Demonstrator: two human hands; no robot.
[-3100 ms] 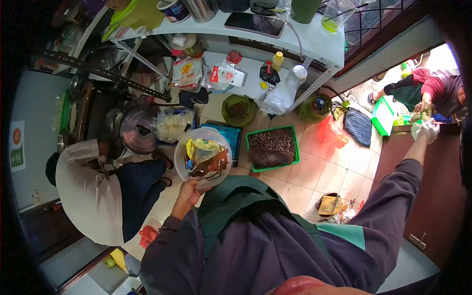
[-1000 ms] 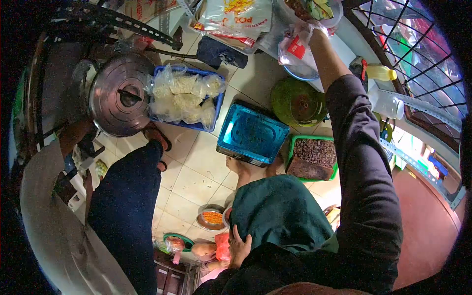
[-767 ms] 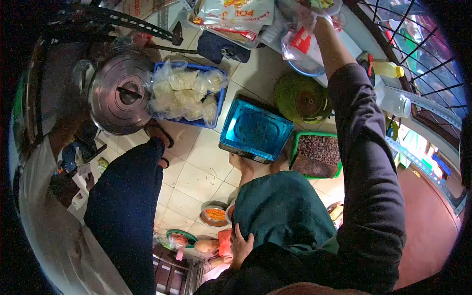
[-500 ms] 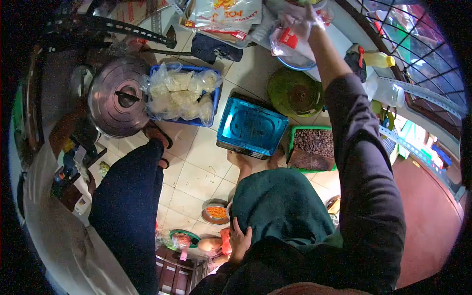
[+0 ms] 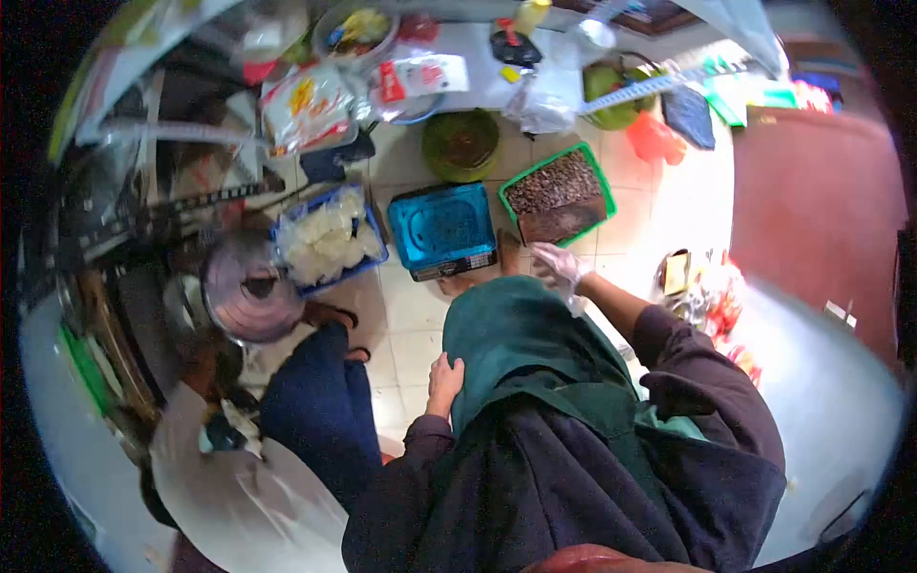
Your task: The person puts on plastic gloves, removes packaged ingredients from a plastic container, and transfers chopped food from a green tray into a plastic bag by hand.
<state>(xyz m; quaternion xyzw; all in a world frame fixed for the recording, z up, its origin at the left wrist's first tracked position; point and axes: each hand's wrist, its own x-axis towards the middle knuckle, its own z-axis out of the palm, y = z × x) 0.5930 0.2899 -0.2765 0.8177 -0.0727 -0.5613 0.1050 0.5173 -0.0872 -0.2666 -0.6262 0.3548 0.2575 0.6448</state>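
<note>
My right hand [image 5: 562, 267], in a clear plastic glove, is over my right knee just below the green tray [image 5: 608, 191]. Its fingers are stretched out and nothing shows in them. The tray holds a heap of small brown pieces [image 5: 552, 183] and a flat brown block [image 5: 562, 225]. Bare of any glove, my left hand [image 5: 444, 380] lies on the dark green cloth [image 5: 506, 325] over my lap, thumb apart from the fingers. In front of my knees stands a scale with a blue tray [image 5: 441, 229] on top.
To the left, a blue crate [image 5: 380, 250] holds plastic bags of pale food [image 5: 330, 234], beside a large metal lid [image 5: 250, 291]. Another person in dark trousers [image 5: 320, 411] sits at left. A low white table [image 5: 482, 72] with packages runs behind a round green container [image 5: 460, 143].
My right hand has come down from the packages on the low table to beside the green tray. The view has turned and shifted right. My left hand stays on my lap.
</note>
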